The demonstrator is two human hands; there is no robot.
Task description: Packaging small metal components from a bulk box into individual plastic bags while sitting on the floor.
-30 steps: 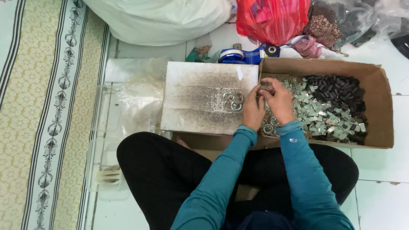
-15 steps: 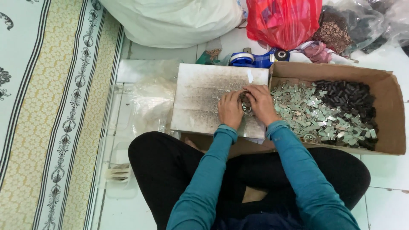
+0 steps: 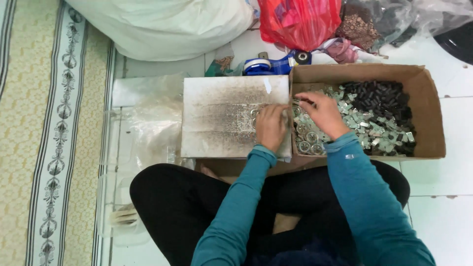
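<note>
I sit cross-legged on the floor in teal sleeves and black trousers. My left hand (image 3: 271, 125) rests knuckles-up on the right side of a worn white board (image 3: 221, 118), over a few small metal rings; whether it grips one is hidden. My right hand (image 3: 322, 113) reaches into the left part of an open cardboard box (image 3: 428, 108), fingers curled among small silvery pieces (image 3: 374, 125). Round metal rings (image 3: 308, 140) lie in the box's near-left corner. Dark small parts (image 3: 379, 96) fill its far side.
A blue tape dispenser (image 3: 273, 64) lies behind the board. A big white sack (image 3: 162, 24), a red plastic bag (image 3: 300, 19) and dark bags sit at the back. Clear plastic sheets (image 3: 148, 123) lie left of the board. A patterned mat (image 3: 44, 123) runs along the left.
My hands, held together over the board's right edge, have separated: the right one moved into the box, the left stayed on the board. The view shifted a little.
</note>
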